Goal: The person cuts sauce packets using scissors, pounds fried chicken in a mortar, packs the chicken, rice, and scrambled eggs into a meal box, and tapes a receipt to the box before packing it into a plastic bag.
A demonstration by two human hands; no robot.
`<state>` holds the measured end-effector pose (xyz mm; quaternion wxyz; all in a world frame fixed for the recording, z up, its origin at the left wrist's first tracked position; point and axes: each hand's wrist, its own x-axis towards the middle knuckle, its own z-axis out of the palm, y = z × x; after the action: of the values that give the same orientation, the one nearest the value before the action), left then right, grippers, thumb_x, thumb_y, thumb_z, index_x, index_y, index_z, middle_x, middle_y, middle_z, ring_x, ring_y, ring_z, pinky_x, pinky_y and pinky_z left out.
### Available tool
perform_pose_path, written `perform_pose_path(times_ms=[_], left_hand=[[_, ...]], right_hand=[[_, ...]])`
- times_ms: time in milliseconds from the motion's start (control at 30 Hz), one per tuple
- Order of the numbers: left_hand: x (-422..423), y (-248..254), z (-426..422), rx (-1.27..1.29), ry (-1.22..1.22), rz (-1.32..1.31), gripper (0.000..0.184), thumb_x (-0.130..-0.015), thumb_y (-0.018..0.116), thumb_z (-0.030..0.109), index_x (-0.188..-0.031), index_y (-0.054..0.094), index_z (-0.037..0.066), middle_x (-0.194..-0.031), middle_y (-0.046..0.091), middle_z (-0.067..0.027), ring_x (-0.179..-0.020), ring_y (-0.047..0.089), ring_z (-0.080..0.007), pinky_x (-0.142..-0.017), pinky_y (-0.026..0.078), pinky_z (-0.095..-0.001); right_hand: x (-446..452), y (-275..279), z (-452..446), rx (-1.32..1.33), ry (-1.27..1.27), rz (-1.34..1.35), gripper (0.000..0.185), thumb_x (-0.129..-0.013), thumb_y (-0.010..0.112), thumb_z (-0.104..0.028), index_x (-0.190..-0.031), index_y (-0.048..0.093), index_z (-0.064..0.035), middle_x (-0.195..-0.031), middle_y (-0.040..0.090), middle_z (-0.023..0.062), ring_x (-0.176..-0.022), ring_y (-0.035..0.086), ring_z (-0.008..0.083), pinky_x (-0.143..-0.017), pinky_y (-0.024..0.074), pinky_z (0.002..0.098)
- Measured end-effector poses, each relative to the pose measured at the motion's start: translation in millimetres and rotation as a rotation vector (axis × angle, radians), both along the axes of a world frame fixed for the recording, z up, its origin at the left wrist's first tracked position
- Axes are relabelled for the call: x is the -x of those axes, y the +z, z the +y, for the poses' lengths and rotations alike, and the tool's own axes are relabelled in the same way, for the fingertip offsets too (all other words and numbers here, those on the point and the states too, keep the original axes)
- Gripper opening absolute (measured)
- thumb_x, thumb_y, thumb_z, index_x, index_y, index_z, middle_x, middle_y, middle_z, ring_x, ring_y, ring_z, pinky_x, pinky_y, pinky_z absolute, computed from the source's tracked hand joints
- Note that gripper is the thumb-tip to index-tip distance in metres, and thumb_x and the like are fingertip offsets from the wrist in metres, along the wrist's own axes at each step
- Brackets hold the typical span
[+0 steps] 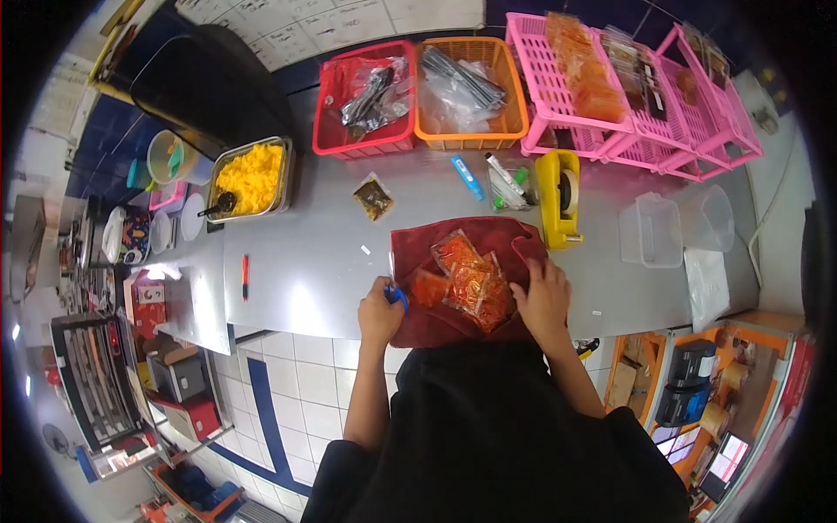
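Note:
Blue-handled scissors (397,299) are in my left hand (381,312), its fingers wrapped round the handles at the left edge of a dark red cloth (418,247). On the cloth lie several clear sachets (471,283) with orange-red contents. My right hand (545,301) rests at the cloth's right side, fingers apart, beside the sachets. Behind the cloth, a single sachet (374,197) with dark contents lies on the metal table (296,296).
Red basket (323,109), orange basket (475,141) and pink racks (558,112) line the back. A yellow tape dispenser (556,205) stands behind the cloth; clear containers (649,231) are at right. A tray of yellow food (253,179) sits at left, near a red pen (245,277).

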<state>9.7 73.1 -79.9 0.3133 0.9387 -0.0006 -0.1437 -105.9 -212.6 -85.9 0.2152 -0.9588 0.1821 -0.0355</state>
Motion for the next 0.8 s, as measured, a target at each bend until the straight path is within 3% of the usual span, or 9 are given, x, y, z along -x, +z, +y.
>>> perform_pose_path(times_ms=[100, 233, 333, 367, 400, 533, 600, 733, 800], left_hand=[[0, -19, -2, 0.127, 0.192, -0.064, 0.033, -0.079, 0.079, 0.024, -0.104, 0.062, 0.011, -0.08, 0.07, -0.0161, -0.076, 0.069, -0.0383, -0.07, 0.052, -0.0476], [10, -35, -6, -0.076, 0.326, -0.333, 0.037, -0.078, 0.083, 0.023, -0.103, 0.06, 0.007, -0.079, 0.069, -0.0127, -0.071, 0.068, -0.029, -0.068, 0.053, -0.0398], [13, -40, 5, 0.012, 0.233, -0.036, 0.04, -0.08, 0.08, 0.022, -0.108, 0.058, 0.004, -0.083, 0.069, -0.0153, -0.077, 0.07, -0.0335, -0.069, 0.053, -0.0412], [13, -40, 6, 0.295, 0.273, 0.009, 0.037, -0.081, 0.079, 0.019, -0.108, 0.058, 0.004, -0.083, 0.069, -0.0132, -0.077, 0.069, -0.0278, -0.069, 0.053, -0.0376], [13, -40, 5, 0.578, 0.303, 0.056, 0.034, -0.082, 0.077, 0.015, -0.107, 0.057, 0.003, -0.083, 0.068, -0.0111, -0.077, 0.068, -0.0221, -0.069, 0.053, -0.034], [13, -24, -28, 0.672, 0.132, -0.16, 0.029, -0.083, 0.074, 0.01, -0.106, 0.057, 0.003, -0.083, 0.069, -0.0077, -0.077, 0.065, -0.0136, -0.069, 0.052, -0.0306], [14, -33, -40, 0.623, -0.024, -0.052, 0.031, -0.083, 0.075, 0.006, -0.108, 0.057, 0.004, -0.081, 0.064, -0.0044, -0.076, 0.063, -0.0135, -0.068, 0.051, -0.0295], [17, -37, -42, 0.385, 0.067, -0.053, 0.03, -0.08, 0.076, 0.012, -0.104, 0.061, 0.006, -0.081, 0.07, -0.0114, -0.075, 0.07, -0.0262, -0.071, 0.054, -0.0371], [13, -39, -40, 0.404, 0.104, -0.06, 0.03, -0.08, 0.076, 0.012, -0.104, 0.061, 0.006, -0.079, 0.069, -0.0111, -0.072, 0.069, -0.0258, -0.07, 0.053, -0.037]], right_hand=[[15, -5, -4, 0.345, -0.139, 0.072, 0.053, -0.083, 0.077, -0.032, -0.126, 0.059, -0.0051, -0.107, 0.069, 0.016, -0.1, 0.065, 0.0328, -0.085, 0.0494, 0.0435], [25, -25, -22, -0.287, -0.383, 0.117, 0.042, -0.082, 0.078, -0.027, -0.114, 0.064, -0.0045, -0.099, 0.067, 0.0142, -0.095, 0.066, 0.033, -0.09, 0.0482, 0.0436], [20, -14, -15, -0.667, -0.311, -0.068, 0.033, -0.082, 0.077, -0.023, -0.107, 0.066, -0.0037, -0.106, 0.067, 0.0161, -0.1, 0.065, 0.033, -0.094, 0.0462, 0.0439], [15, -5, -6, -0.753, -0.201, -0.127, 0.029, -0.083, 0.076, -0.021, -0.104, 0.066, -0.0032, -0.114, 0.066, 0.018, -0.106, 0.064, 0.0328, -0.096, 0.0452, 0.0438], [10, -3, 3, -0.715, -0.032, -0.193, 0.029, -0.083, 0.076, -0.02, -0.104, 0.066, -0.0034, -0.123, 0.063, 0.0187, -0.115, 0.06, 0.0331, -0.099, 0.0447, 0.0436], [-18, 14, 48, -0.472, 0.482, -0.181, 0.034, -0.089, 0.07, -0.032, -0.111, 0.067, -0.0062, -0.143, 0.052, 0.0173, -0.139, 0.042, 0.0336, -0.112, 0.0356, 0.0459], [-24, -15, 62, 0.019, 0.863, -0.035, 0.05, -0.094, 0.058, -0.048, -0.123, 0.065, -0.0086, -0.147, 0.049, 0.0158, -0.146, 0.032, 0.0335, -0.12, 0.0223, 0.0511], [-18, -32, 29, 0.02, 0.914, 0.081, 0.063, -0.096, 0.047, -0.057, -0.135, 0.059, -0.0091, -0.151, 0.044, 0.0158, -0.149, 0.026, 0.0327, -0.121, 0.0153, 0.0553], [-9, -35, 4, 0.054, 0.628, 0.054, 0.064, -0.097, 0.047, -0.054, -0.14, 0.054, -0.0069, -0.152, 0.043, 0.017, -0.149, 0.026, 0.033, -0.119, 0.0158, 0.0581]])
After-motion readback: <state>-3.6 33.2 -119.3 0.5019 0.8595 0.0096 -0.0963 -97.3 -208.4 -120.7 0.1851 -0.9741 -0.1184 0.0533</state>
